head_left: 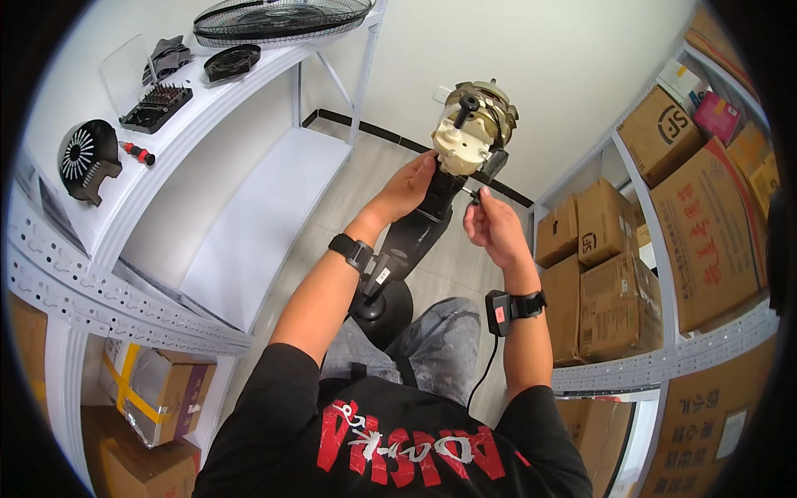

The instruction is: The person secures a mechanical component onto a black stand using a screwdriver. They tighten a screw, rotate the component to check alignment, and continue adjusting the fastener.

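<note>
An electric fan stand with its motor laid bare stands in front of me. A cream plastic gear housing with a black knob on top is fixed to the motor. My left hand is closed around the black neck just below that housing, its far fingers hidden behind the neck. On the neck's right side, my right hand pinches a small black knob screw between thumb and fingers. The stand's black column runs down toward the round base between my legs.
On the white shelf at left are a wire fan guard, a black round cover, a screwdriver bit set, a red-black screwdriver and a vented motor cover. Cardboard boxes fill the right rack. A cable hangs from my right wrist.
</note>
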Available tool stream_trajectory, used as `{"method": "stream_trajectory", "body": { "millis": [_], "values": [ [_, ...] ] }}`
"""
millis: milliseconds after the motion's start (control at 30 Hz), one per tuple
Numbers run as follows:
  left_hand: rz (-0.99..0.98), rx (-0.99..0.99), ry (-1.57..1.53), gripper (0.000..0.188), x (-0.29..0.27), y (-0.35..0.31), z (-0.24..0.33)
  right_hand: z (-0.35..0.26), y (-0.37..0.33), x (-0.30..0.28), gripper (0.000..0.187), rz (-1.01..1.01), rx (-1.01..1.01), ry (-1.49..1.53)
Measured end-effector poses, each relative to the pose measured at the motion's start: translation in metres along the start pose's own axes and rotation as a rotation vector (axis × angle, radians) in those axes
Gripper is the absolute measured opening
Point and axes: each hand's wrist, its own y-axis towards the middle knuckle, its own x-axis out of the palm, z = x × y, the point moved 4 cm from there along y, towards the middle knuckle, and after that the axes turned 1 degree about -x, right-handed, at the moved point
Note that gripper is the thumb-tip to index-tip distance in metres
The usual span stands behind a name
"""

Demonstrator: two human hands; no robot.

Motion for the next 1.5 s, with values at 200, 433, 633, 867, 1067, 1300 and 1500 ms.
{"method": "stream_trajectory", "body": {
  "millis": [200, 433, 633, 867, 1067, 1300, 1500],
  "values": [
    [0.039, 0.012, -0.009, 0.064, 0.001, 0.0, -0.005, -0.019, -0.022, 0.004, 0.024, 0.409, -0.74, -0.845],
    [0.022, -0.03, -0.063, 0.062, 0.004, 0.001, -0.001, 0.0, 0.008, -0.012, 0.035, 0.132, -0.186, -0.179],
    [0.042, -0.066, -0.022, 0.06, 0.005, 0.0, -0.005, -0.016, -0.019, 0.002, 0.019, 0.373, -0.689, -0.848],
    [0.014, -0.02, -0.039, 0.057, 0.002, 0.003, 0.002, -0.003, 0.002, -0.008, 0.019, 0.285, -0.388, -0.535],
    [0.043, -0.05, -0.038, 0.057, 0.006, -0.001, 0.004, -0.018, -0.02, 0.012, 0.019, 0.534, -0.746, -0.699],
    [0.044, -0.057, -0.034, 0.054, 0.006, 0.002, -0.003, -0.009, -0.006, -0.006, 0.015, 0.431, -0.596, -0.739],
    [0.037, -0.073, -0.063, 0.05, -0.002, 0.002, -0.016, -0.006, -0.002, -0.003, 0.018, 0.298, -0.422, -0.351]
  ]
}}
